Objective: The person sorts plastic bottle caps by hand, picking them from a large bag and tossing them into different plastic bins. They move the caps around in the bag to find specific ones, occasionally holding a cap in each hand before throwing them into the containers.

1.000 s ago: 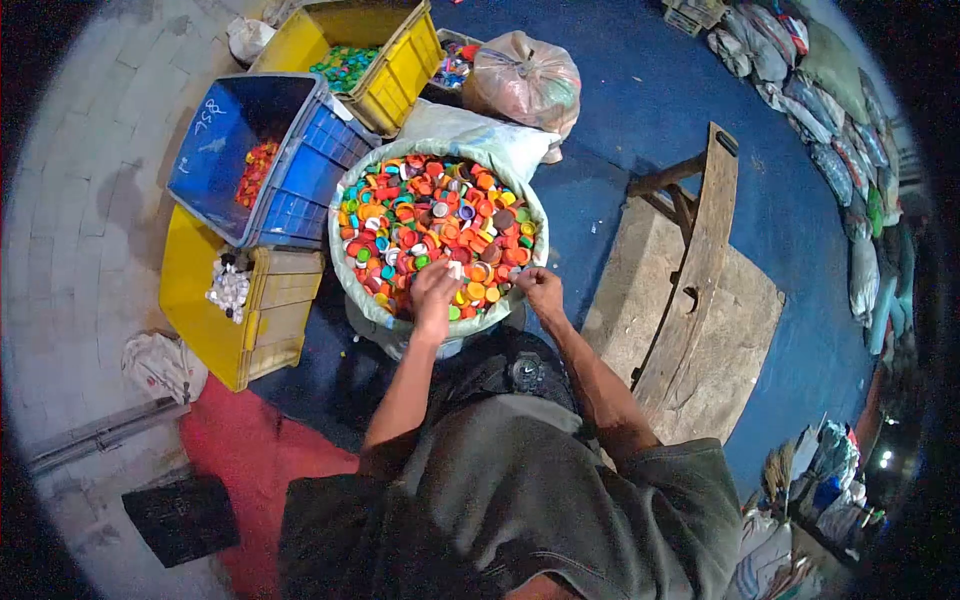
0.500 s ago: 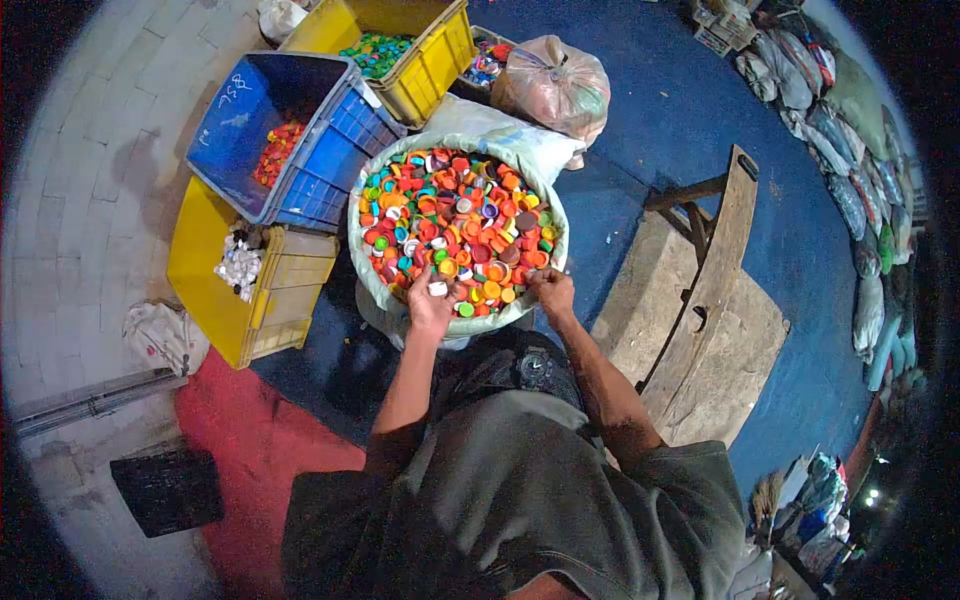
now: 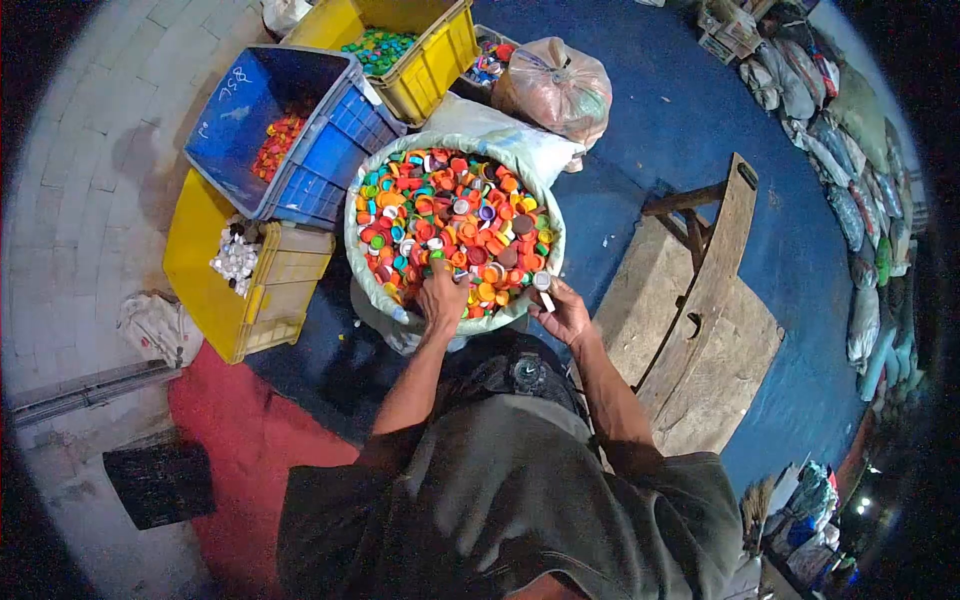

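A round container lined with a pale sack (image 3: 357, 245) stands in front of me, full of mixed plastic bottle caps (image 3: 455, 215), mostly orange and red. My left hand (image 3: 443, 296) is on the near side of the heap, its fingers curled down among the caps. A small pale and dark thing shows by those fingers, too small to name. At the near right rim, my right hand (image 3: 566, 312) is closed on white bottle caps (image 3: 543, 283), held up just over the edge.
To the left stand a blue crate (image 3: 335, 165) with orange-red caps, a yellow crate (image 3: 290, 300) with white caps, and another yellow crate (image 3: 440, 70) with green caps. A tied plastic bag (image 3: 558, 90) lies behind. At right is a wooden bench (image 3: 705, 310).
My right hand has turned palm up and now shows white caps. The white cap seen in my left hand is no longer visible there; that hand has moved slightly right, fingers into the heap.
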Tool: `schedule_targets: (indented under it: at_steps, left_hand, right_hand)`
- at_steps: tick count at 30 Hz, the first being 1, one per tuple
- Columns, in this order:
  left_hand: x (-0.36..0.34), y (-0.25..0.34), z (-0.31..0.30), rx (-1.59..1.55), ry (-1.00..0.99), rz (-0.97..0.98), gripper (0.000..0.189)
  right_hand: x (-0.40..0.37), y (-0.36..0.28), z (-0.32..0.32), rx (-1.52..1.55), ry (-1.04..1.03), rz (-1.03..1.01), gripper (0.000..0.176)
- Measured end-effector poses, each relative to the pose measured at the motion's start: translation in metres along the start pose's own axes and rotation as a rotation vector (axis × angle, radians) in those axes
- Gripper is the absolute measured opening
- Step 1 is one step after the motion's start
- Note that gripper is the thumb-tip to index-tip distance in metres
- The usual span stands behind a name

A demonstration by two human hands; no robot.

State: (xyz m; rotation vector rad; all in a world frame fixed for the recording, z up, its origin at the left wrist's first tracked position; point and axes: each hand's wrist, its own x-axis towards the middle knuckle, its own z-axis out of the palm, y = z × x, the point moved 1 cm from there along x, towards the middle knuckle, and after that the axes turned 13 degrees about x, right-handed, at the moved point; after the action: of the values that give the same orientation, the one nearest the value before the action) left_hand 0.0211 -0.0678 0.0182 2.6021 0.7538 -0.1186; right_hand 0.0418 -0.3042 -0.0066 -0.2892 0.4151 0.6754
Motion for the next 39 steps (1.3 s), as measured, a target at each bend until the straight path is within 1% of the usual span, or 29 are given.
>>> schedule_targets:
  at_steps: [1, 2, 4, 7, 8, 10, 11, 14, 15, 16, 18, 20, 21, 22, 24, 25, 26, 28, 29, 30, 32, 33, 34, 35, 36, 37, 38, 39]
  left_hand:
    - [0.001, 0.004, -0.001, 0.056, 0.000, -0.020, 0.047]
    - [0.002, 0.007, -0.003, 0.113, 0.000, -0.040, 0.046]
    - [0.004, 0.005, 0.004, 0.116, -0.014, -0.060, 0.045]
    - [0.005, 0.000, 0.011, 0.069, -0.014, -0.054, 0.046]
    - [0.005, -0.002, 0.013, 0.043, -0.009, -0.048, 0.046]
    - [0.006, -0.009, 0.022, -0.012, 0.154, 0.057, 0.041]
    - [0.006, -0.014, 0.027, -0.040, 0.235, 0.109, 0.038]
    - [0.008, -0.013, 0.001, -1.165, -0.427, -0.318, 0.027]
    - [0.008, -0.014, -0.004, -1.509, -0.464, -0.494, 0.022]
    - [0.005, -0.020, -0.014, -1.713, -0.498, -0.520, 0.026]
    - [0.002, -0.033, -0.033, -1.918, -0.512, -0.424, 0.032]
    - [-0.002, -0.046, -0.050, -1.982, -0.409, -0.399, 0.035]
    - [-0.004, -0.056, -0.058, -2.012, -0.353, -0.388, 0.036]
    - [-0.006, -0.069, -0.064, -2.067, -0.367, -0.350, 0.039]
    - [-0.009, -0.095, -0.072, -2.085, -0.192, -0.420, 0.039]
    - [-0.010, -0.111, -0.075, -2.177, -0.123, -0.487, 0.038]
    - [-0.007, -0.142, -0.059, -2.251, -0.116, -0.434, 0.037]
    - [-0.018, -0.172, -0.079, -2.229, -0.031, -0.681, 0.029]
    - [-0.020, -0.194, -0.078, -2.236, 0.007, -0.689, 0.028]
    - [-0.020, -0.220, -0.072, -2.241, 0.039, -0.701, 0.028]
    - [-0.015, -0.265, -0.070, -2.237, 0.077, -0.790, 0.027]
    - [-0.009, -0.286, -0.071, -2.243, 0.097, -0.821, 0.027]
    - [-0.006, -0.298, -0.085, -2.244, 0.110, -0.855, 0.027]
    - [0.003, -0.310, -0.100, -2.264, 0.204, -0.840, 0.027]
    - [0.021, -0.322, -0.126, -2.339, 0.299, -0.901, 0.025]
    - [0.041, -0.342, -0.145, -2.406, 0.434, -0.652, 0.023]
    - [0.045, -0.335, -0.200, -2.301, 0.498, -0.695, 0.029]
    - [0.062, -0.357, -0.218, -2.298, 0.623, -0.461, 0.042]
  right_hand:
    - [-0.004, 0.000, 0.009, -0.006, 0.029, -0.003, 0.031]
    - [-0.001, -0.001, 0.004, 0.026, -0.026, 0.026, 0.031]
    - [0.004, -0.003, -0.003, 0.091, -0.134, 0.087, 0.032]
    - [0.004, -0.003, -0.004, 0.129, -0.223, 0.107, 0.031]
    - [0.004, -0.003, -0.003, 0.122, -0.167, 0.100, 0.031]
    - [0.004, -0.002, -0.001, 0.104, -0.057, 0.086, 0.031]
    - [0.006, -0.003, -0.003, 0.073, -0.059, 0.107, 0.030]
    - [0.013, 0.003, 0.010, 0.024, -0.071, 0.151, 0.031]
    - [0.014, 0.006, 0.022, -0.044, -0.041, 0.155, 0.033]
    - [0.020, 0.012, 0.028, -0.024, -0.046, 0.171, 0.029]
    - [0.030, 0.025, 0.038, 0.004, -0.055, 0.207, 0.022]
    - [0.043, 0.043, 0.051, -0.032, -0.070, 0.247, 0.019]
    - [0.050, 0.054, 0.058, -0.043, -0.097, 0.297, 0.021]
    - [0.057, 0.066, 0.068, -0.053, -0.125, 0.348, 0.023]
    - [0.069, 0.098, 0.090, -0.228, -0.032, 0.357, 0.027]
    - [0.073, 0.117, 0.103, -0.315, 0.008, 0.358, 0.029]
    - [0.075, 0.136, 0.118, -0.338, -0.062, 0.390, 0.035]
    - [0.088, 0.179, 0.127, -0.358, -0.060, 0.423, 0.039]
    - [0.102, 0.199, 0.108, -0.318, -0.040, 0.444, 0.037]
    - [0.101, 0.221, 0.123, -0.301, 0.016, 0.460, 0.034]
    - [0.109, 0.264, 0.135, -0.269, 0.162, 0.460, 0.031]
    - [0.123, 0.283, 0.127, -0.228, 0.146, 0.490, 0.035]
    - [0.136, 0.302, 0.132, -0.234, 0.102, 0.552, 0.032]
    - [0.151, 0.319, 0.135, -0.295, 0.183, 0.530, 0.031]
    - [0.160, 0.340, 0.161, -0.349, 0.266, 0.501, 0.029]
    - [0.164, 0.361, 0.204, -0.380, 0.204, 0.450, 0.028]
    - [0.170, 0.380, 0.247, -0.409, 0.146, 0.392, 0.027]
    - [0.182, 0.399, 0.273, -0.300, -0.038, 0.433, 0.026]
